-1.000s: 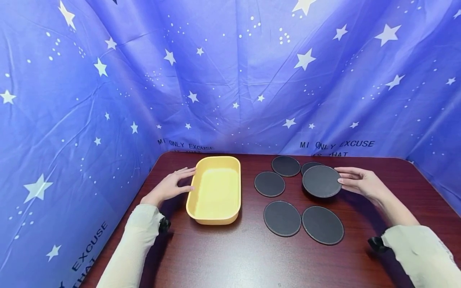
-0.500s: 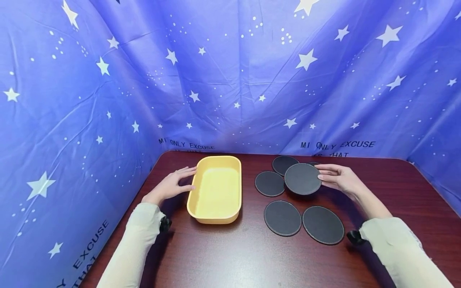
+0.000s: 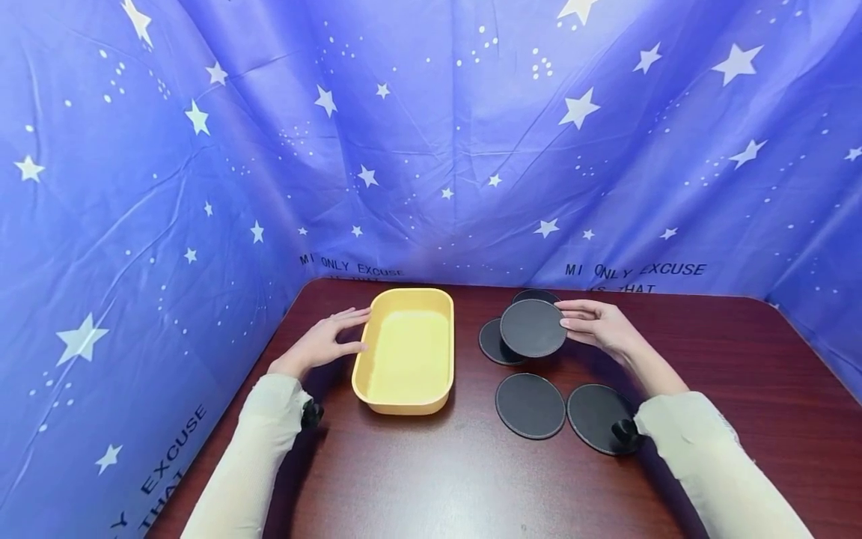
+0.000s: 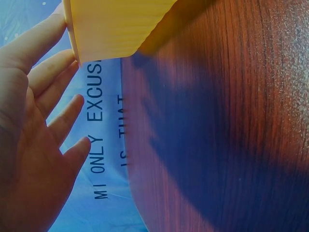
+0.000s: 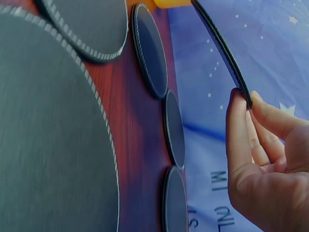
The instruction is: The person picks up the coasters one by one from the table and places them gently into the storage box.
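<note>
Where the right hand (image 3: 601, 327) pinches: a black disc (image 3: 533, 328) by its rim, above the table (image 3: 431, 479) toward the far edge.
Left hand (image 3: 323, 340): extended, touching the yellow tray (image 3: 407, 359) near the table's far-left corner.
Curtain (image 3: 465, 165): "MI ONLY EXCUSE", "IS THAT", beyond the far edge.

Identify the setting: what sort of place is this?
Probably a makeshift recording booth, though its use isn't certain: star-print fabric hangs behind and to both sides of a dark wood-grain table with a yellow tub and several black discs on it.
</note>
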Available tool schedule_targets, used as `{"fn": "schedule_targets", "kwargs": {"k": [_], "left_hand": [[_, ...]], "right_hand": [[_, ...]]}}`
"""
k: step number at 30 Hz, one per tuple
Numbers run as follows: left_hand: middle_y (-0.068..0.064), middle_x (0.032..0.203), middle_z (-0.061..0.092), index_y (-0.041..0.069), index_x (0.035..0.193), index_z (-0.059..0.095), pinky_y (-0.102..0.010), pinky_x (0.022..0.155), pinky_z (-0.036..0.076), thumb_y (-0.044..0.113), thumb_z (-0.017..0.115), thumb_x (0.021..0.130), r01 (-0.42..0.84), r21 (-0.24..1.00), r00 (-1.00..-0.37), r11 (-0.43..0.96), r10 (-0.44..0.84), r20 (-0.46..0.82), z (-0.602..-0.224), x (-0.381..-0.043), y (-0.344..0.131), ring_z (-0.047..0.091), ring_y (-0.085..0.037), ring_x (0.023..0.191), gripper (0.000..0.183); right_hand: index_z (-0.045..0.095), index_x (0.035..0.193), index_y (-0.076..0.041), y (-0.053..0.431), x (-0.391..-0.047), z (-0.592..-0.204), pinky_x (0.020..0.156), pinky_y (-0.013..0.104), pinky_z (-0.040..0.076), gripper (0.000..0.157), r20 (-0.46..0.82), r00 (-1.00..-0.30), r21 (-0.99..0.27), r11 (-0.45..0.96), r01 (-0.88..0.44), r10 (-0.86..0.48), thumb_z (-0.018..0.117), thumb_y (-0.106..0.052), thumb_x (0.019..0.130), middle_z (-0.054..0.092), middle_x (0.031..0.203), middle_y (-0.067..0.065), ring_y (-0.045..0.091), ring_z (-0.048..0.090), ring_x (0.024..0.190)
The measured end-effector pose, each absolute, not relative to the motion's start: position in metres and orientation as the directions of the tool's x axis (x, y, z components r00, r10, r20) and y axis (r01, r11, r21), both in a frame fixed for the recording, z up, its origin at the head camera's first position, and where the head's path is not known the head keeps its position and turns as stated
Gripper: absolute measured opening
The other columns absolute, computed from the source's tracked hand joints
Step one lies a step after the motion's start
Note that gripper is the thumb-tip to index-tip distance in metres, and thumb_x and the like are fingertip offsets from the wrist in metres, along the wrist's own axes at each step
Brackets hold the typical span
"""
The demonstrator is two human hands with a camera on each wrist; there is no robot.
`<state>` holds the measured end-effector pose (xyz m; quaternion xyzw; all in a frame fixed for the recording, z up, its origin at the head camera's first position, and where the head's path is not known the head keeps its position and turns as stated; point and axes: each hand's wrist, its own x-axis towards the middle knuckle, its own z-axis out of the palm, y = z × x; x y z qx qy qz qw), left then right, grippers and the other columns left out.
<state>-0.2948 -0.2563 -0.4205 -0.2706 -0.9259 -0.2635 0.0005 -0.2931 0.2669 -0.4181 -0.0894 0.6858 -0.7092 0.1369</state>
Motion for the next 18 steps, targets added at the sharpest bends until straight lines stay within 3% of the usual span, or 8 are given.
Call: {"fn": "schedule_targets", "kwargs": {"k": [8, 18], "left_hand": [[-0.013, 0.153, 0.048, 0.003, 0.143, 0.052, -0.058, 0.122, 0.025, 0.026, 0.075, 0.087, 0.505, 0.487, -0.851, 0.712, 0.504, 0.146, -0.420, -0.295, -0.257, 0.032, -0.042, 0.148, 0.065], [-0.012, 0.153, 0.048, 0.003, 0.143, 0.053, -0.062, 0.121, 0.025, 0.029, 0.075, 0.088, 0.519, 0.466, -0.845, 0.717, 0.512, 0.153, -0.424, -0.299, -0.259, 0.033, -0.045, 0.146, 0.065]], "right_hand": [[0.062, 0.130, -0.008, 0.242, -0.299, -0.414, 0.081, 0.020, 0.060, 0.036, -0.084, -0.944, -0.993, -0.047, 0.104, -0.319, 0.064, -0.001, 0.094, 0.075, 0.100, -0.014, -0.002, 0.070, 0.092], [0.046, 0.143, 0.008, 0.206, -0.310, -0.411, 0.081, 0.018, 0.059, 0.050, -0.086, -0.939, -0.993, -0.047, 0.108, -0.333, 0.061, 0.001, 0.096, 0.074, 0.097, -0.015, -0.003, 0.068, 0.091]]}}
